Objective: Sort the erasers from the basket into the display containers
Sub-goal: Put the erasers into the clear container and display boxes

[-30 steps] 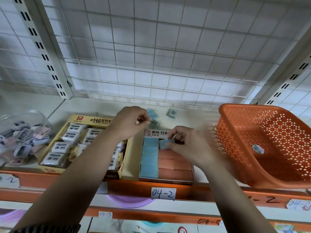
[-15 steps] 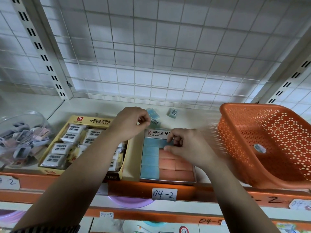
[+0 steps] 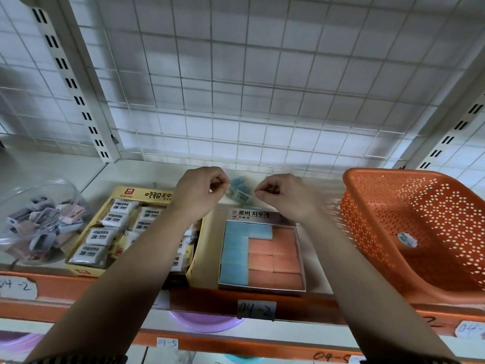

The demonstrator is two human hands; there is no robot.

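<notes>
Erasers (image 3: 240,191) in clear wrap lie loose behind the silver display box (image 3: 262,287), between the left hand (image 3: 200,191) and right hand (image 3: 279,191), both pinched nearly closed on nothing I can see; light, rubbery, probably slippery-wrapped, best pinched across short sides.

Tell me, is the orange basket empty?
No, one small wrapped eraser lies on the floor of the basket.

Bare forearms; hands (image 3: 202,191) without rings; dark striped sleeve edge (image 3: 78,359) at left elbow.
</notes>
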